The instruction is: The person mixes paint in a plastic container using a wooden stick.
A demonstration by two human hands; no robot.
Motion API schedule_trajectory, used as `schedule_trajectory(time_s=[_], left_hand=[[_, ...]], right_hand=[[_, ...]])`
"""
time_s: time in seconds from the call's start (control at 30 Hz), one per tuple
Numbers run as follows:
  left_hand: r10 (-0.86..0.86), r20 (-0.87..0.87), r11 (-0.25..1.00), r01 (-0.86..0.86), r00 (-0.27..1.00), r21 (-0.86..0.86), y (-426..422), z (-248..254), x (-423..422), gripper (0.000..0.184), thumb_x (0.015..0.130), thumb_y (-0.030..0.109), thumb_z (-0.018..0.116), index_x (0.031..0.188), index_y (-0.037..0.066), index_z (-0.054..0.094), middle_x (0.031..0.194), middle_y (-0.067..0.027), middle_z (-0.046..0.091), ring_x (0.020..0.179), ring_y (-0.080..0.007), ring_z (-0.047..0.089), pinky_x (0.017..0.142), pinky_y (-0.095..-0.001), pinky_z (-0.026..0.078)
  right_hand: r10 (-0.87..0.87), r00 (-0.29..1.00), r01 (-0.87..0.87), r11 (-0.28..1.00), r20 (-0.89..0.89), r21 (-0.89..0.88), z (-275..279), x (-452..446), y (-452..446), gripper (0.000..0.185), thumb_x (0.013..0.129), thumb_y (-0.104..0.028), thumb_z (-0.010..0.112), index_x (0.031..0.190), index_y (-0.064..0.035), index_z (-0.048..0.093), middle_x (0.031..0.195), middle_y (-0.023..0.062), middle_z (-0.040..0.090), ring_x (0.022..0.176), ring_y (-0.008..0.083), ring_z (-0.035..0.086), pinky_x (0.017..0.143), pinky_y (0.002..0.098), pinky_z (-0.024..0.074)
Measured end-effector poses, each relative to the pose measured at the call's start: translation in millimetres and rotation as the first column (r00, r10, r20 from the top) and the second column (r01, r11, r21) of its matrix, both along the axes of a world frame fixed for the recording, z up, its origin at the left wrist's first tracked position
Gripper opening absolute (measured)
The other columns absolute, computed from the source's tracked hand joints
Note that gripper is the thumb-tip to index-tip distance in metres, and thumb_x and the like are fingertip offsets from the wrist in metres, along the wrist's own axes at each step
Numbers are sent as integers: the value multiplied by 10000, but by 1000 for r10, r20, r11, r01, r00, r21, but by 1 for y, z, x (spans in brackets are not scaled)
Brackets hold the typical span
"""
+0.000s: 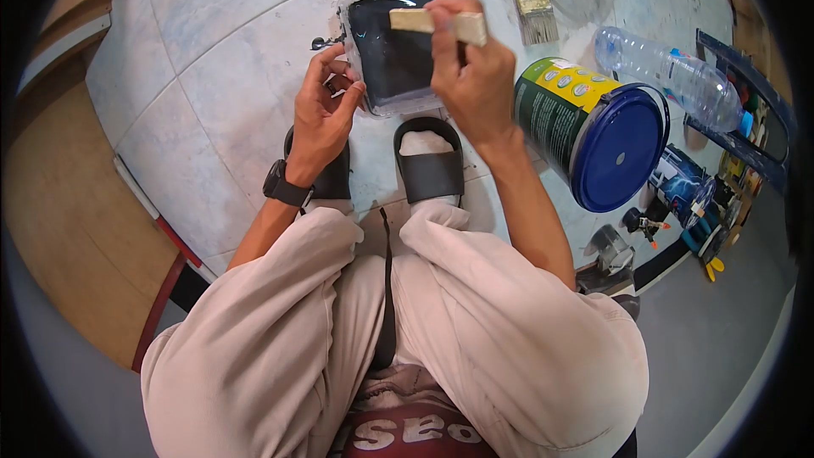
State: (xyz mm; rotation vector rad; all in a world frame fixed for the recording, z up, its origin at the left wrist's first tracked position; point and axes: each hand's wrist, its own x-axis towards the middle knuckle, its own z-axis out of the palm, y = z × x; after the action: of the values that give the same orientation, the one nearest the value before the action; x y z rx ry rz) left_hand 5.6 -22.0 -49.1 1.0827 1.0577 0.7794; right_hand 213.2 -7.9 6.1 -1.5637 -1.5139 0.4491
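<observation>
On the tiled floor in front of me stands a clear plastic tub (398, 108) with dark, glossy paint (386, 59) inside. My left hand (325, 114), a watch on its wrist, holds the tub's near left side with its fingers curled at the rim. Over the tub, my right hand (476, 76) is closed around a pale, flat wooden piece (410, 20). The lower part of this piece, if there is any, is hidden behind the hand, so I cannot tell whether it is a stick or a brush handle.
To the right lie a paint-crusted brush (536, 13), a tipped paint bucket (555, 102) with a blue lid, and a clear plastic bottle (666, 76). Various tools (691, 191) crowd the far right. My slippered feet (428, 161) are just below the tub. Wooden boards (85, 229) stand left.
</observation>
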Motion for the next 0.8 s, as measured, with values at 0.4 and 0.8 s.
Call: schedule_trajectory(time_s=[0.4,0.8], left_hand=[[5,5,1000,-5,1000,7,1,0,0,494,967,-78,601,1432,-1,452,1040,-37,539,899,-109,582,752,-257,542],[16,-2,1000,-16,1000,8,0,1,2,491,966,-74,602,1428,2,454,1032,-42,533,869,-110,581,748,-251,540]], right_hand=[[72,997,-70,995,40,-70,9,-14,-14,78,1006,-152,616,986,-93,568,680,96,645,541,317,639,493,407,482],[98,992,-82,979,75,-188,18,-8,-22,71,1019,-154,605,1025,-86,585,638,109,628,543,327,645,498,409,481]])
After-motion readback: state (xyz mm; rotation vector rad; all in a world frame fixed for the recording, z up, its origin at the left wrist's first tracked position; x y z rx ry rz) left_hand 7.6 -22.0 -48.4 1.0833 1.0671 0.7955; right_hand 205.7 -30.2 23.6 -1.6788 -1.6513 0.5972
